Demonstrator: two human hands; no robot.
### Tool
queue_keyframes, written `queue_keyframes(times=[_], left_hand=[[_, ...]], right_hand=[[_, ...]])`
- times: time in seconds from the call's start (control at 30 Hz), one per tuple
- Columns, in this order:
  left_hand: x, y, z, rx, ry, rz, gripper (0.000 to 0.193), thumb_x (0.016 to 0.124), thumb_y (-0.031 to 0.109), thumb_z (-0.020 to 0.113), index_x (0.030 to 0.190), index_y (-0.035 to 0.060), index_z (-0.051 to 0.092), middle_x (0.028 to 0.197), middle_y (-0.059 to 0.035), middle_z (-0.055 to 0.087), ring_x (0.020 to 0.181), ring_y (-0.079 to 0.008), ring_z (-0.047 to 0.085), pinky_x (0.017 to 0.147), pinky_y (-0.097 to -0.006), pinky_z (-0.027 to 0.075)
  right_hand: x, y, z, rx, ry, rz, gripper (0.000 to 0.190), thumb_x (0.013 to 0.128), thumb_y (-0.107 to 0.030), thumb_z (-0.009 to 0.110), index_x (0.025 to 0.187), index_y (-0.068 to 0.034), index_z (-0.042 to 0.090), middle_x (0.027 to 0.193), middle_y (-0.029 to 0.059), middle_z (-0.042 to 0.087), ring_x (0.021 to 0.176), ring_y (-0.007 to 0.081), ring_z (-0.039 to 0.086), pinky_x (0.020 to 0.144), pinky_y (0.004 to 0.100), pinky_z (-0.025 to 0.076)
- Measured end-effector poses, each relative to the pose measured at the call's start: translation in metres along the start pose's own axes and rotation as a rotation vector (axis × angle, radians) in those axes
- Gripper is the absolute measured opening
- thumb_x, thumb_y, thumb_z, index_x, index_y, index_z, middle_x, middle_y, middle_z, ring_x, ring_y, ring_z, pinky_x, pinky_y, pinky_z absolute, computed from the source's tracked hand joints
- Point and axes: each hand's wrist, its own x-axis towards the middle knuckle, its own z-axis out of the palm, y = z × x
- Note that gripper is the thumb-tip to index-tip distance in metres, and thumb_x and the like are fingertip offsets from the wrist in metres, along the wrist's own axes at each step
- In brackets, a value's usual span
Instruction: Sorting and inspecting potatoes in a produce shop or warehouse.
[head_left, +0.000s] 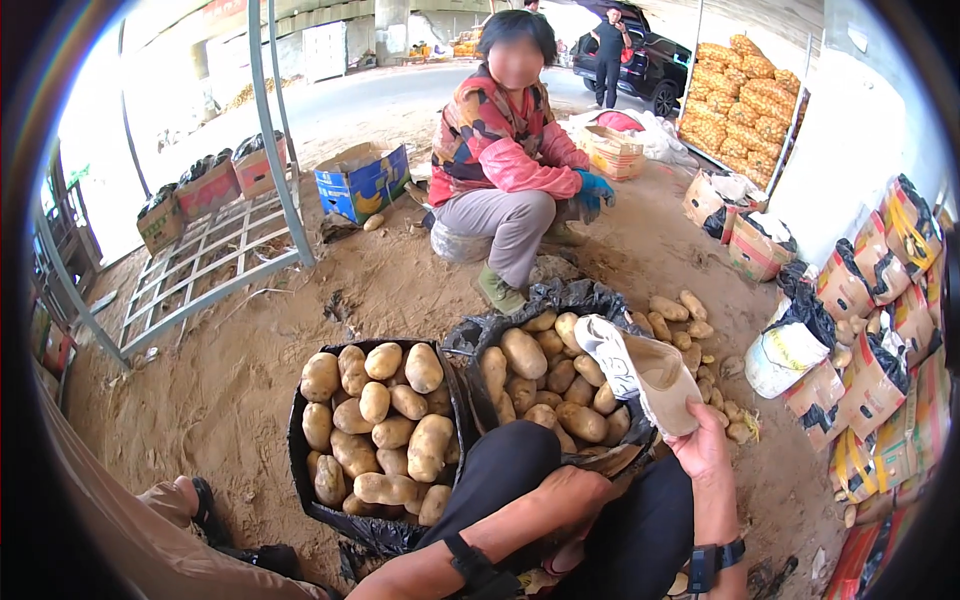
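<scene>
My right hand (701, 439) grips the near end of what looks like a white cloth shoe with a beige inside (664, 382), which bears some dark marks. It is held over the right side of a carton lined with black plastic (469, 375), filled with potatoes (581, 420). Between my knees, my left hand (581, 486) is bent down at the wrist, its fingers hidden. To the left of that carton stands a second black-lined carton (300, 491), heaped with larger potatoes (379, 435).
Facing me, a person in blue gloves (592, 191) sits low. Loose potatoes (686, 322) lie on the dirt at right, before a white bucket (780, 364) and stacked cartons (844, 281). A metal rack (210, 300) stands left; another person's leg (135, 517) is close by.
</scene>
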Motion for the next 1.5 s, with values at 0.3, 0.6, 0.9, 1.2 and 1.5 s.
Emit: queue_keyframes(times=[0.3,0.6,0.9,1.2,1.5], left_hand=[[0.002,0.0,-0.001,0.033,-0.037,-0.017,0.003,0.076,0.005,0.058,0.076,0.0027,0.058,0.072,-0.0174,0.062,0.074,-0.0376,0.063,0.064,-0.0461,0.049],[0.003,-0.004,0.005,0.066,-0.026,-0.015,0.004,0.077,0.006,0.056,0.076,0.0027,0.058,0.074,-0.017,0.063,0.075,-0.0375,0.063,0.064,-0.0463,0.049],[-0.001,-0.005,0.003,0.066,0.052,0.024,0.005,0.077,0.006,0.055,0.077,0.0026,0.059,0.076,-0.0173,0.063,0.078,-0.0373,0.063,0.065,-0.046,0.049],[-0.001,-0.004,0.003,0.095,0.05,0.01,0.005,0.078,0.005,0.055,0.077,0.0029,0.059,0.075,-0.0163,0.063,0.076,-0.0369,0.063,0.065,-0.046,0.049],[-0.002,-0.007,0.005,0.073,0.069,0.0,0.004,0.077,0.004,0.055,0.075,0.0026,0.058,0.074,-0.0169,0.063,0.075,-0.0375,0.063,0.064,-0.0461,0.049]], right_hand=[[-0.008,0.001,0.01,0.02,-0.004,-0.027,0.038,0.091,-0.02,0.057,0.122,0.0,0.052,0.114,0.0098,0.063,0.098,0.0195,0.064,0.072,0.0297,0.052],[-0.013,-0.002,0.007,0.022,-0.06,-0.043,0.038,0.091,-0.019,0.056,0.122,0.001,0.051,0.115,0.0109,0.062,0.104,0.0216,0.063,0.085,0.0345,0.054],[-0.014,-0.001,0.008,0.071,-0.06,-0.07,0.037,0.092,-0.016,0.054,0.123,0.003,0.05,0.118,0.0125,0.061,0.108,0.0226,0.061,0.088,0.0357,0.054],[-0.01,0.001,0.0,0.107,-0.091,-0.084,0.041,0.093,-0.019,0.052,0.125,0.005,0.047,0.118,0.0141,0.061,0.104,0.0241,0.063,0.08,0.0358,0.055],[-0.011,0.002,0.006,0.062,-0.008,-0.077,0.032,0.093,-0.022,0.052,0.12,-0.004,0.054,0.106,0.0052,0.066,0.087,0.0171,0.065,0.057,0.029,0.049]])
